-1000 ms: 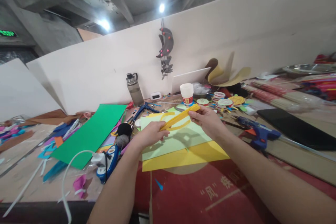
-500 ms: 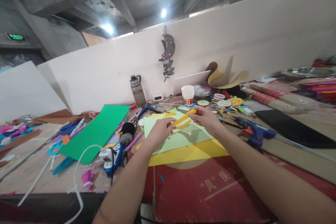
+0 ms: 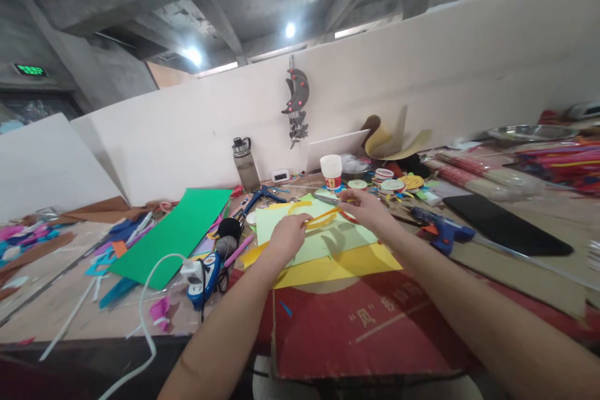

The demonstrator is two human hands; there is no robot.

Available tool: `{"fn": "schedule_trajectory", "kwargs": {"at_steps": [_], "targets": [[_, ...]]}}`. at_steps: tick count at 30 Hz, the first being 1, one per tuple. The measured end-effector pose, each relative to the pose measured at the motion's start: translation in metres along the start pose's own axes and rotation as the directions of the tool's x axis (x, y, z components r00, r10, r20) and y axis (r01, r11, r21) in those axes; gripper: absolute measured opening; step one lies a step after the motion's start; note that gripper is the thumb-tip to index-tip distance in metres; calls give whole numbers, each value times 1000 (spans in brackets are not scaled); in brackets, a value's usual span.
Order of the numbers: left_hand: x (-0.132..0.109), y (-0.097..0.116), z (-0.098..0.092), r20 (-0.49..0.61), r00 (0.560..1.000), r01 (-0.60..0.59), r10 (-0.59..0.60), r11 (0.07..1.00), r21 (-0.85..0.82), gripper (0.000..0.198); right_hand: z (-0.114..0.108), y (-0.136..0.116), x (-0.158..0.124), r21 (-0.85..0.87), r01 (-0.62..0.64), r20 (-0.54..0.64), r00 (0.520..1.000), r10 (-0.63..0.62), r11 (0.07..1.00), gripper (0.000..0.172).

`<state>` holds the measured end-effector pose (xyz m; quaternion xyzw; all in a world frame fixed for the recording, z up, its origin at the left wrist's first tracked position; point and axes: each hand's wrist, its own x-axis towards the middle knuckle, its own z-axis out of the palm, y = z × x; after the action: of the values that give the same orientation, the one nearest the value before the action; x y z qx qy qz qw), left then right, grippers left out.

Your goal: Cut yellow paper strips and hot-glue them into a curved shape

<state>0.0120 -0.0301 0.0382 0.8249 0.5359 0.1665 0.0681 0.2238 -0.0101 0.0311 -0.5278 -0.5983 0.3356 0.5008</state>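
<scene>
My left hand (image 3: 287, 237) is closed on one end of a thin yellow strip (image 3: 323, 216), low over a light green sheet (image 3: 328, 242). That sheet lies on a yellow sheet (image 3: 349, 264). My right hand (image 3: 368, 209) has its fingers curled at the strip's far end, right by a pair of scissors (image 3: 327, 198) with reddish handles. Whether it grips the strip or the scissors is hidden.
A big green sheet (image 3: 173, 234) and paper scraps lie to the left, with a glue gun (image 3: 206, 270) and its white cord. Another blue glue gun (image 3: 440, 229), a black sheet (image 3: 506, 225), tape rolls (image 3: 392, 185), a paper cup (image 3: 331, 170) and a water bottle (image 3: 244, 165) ring the red cardboard (image 3: 365, 325).
Both hands have lowered the yellow strip from mid-air down to the light green sheet. My right hand has moved onward to the scissors. The camera tilted slightly.
</scene>
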Motion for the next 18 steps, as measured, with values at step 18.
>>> {"fn": "schedule_trajectory", "kwargs": {"at_steps": [18], "targets": [[1,35,18,233,962,-223,140,899,378,26,-98,54,-84,-828,-322,-360,933,5,460,60]]}}
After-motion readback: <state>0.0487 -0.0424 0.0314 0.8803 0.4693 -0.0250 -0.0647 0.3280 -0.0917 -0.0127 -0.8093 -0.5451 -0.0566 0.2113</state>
